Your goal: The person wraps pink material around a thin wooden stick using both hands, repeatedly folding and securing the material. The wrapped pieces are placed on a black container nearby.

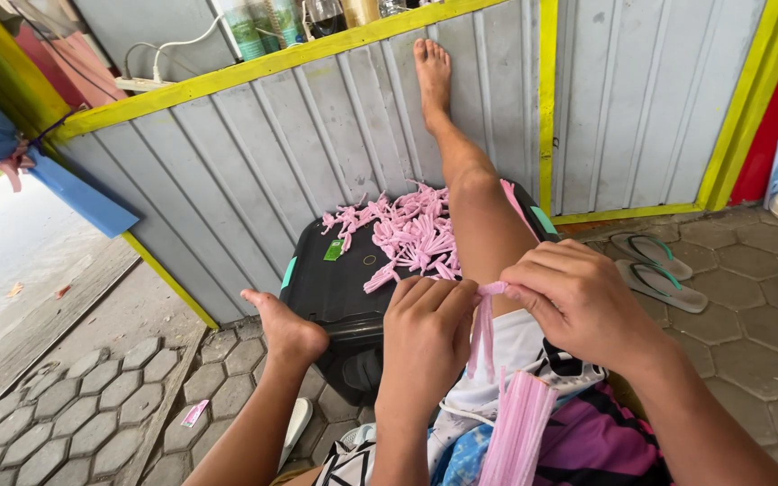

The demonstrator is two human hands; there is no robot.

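The left hand [425,337] and the right hand [578,301] are meeting above the person's lap, both pinching shut on a bunch of pink plastic strips [483,328] whose loose ends are hanging down between them; a thicker bundle of pink strips [517,427] is lying on the lap below; a pile of tied pink pieces [407,234] is sitting on the lid of a black plastic bin [326,288], toward its far edge, beside the person's outstretched leg; a pair of flip-flops [655,265] is resting on the paved floor.
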